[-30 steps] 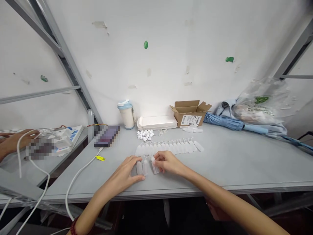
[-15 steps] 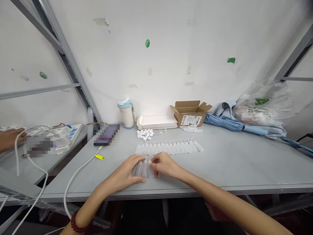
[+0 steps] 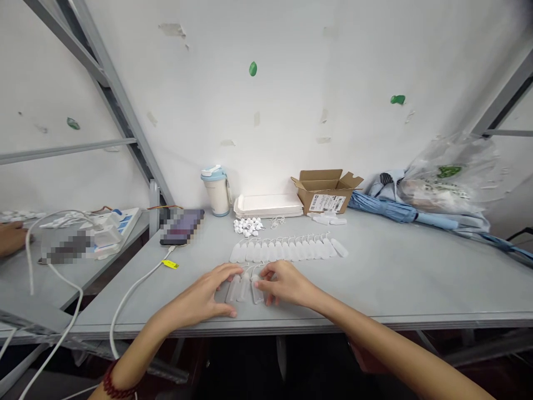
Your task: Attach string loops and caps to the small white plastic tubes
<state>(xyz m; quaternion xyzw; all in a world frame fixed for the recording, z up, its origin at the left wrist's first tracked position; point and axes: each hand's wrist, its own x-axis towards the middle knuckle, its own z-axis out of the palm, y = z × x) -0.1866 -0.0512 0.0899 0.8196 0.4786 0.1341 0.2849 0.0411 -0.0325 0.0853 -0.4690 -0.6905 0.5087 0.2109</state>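
Observation:
My right hand (image 3: 287, 283) pinches a small translucent plastic bottle (image 3: 257, 291) by its side, with thumb and fingers closed on it. The fingers partly cover that bottle. My left hand (image 3: 204, 294) rests near the desk's front edge, its thumb spread away from the fingers. Beside its fingertips lie more such bottles (image 3: 243, 289), with thin white loops at their tops. Behind both hands, a row of the same bottles (image 3: 287, 251) lies side by side. A heap of small white caps (image 3: 247, 226) sits behind the row's left end.
At the back stand a blue-lidded cup (image 3: 216, 191), a white tray (image 3: 268, 205) and an open cardboard box (image 3: 325, 194). A phone (image 3: 187, 222) with a white cable (image 3: 133, 289) lies left. A folded blue umbrella (image 3: 383, 208) lies right. Another person's hand (image 3: 16, 239) shows far left.
My left hand has drawn slightly left, away from the bottles. The pinched bottle now stands a little apart from its neighbours. The other person's hand has pulled back left.

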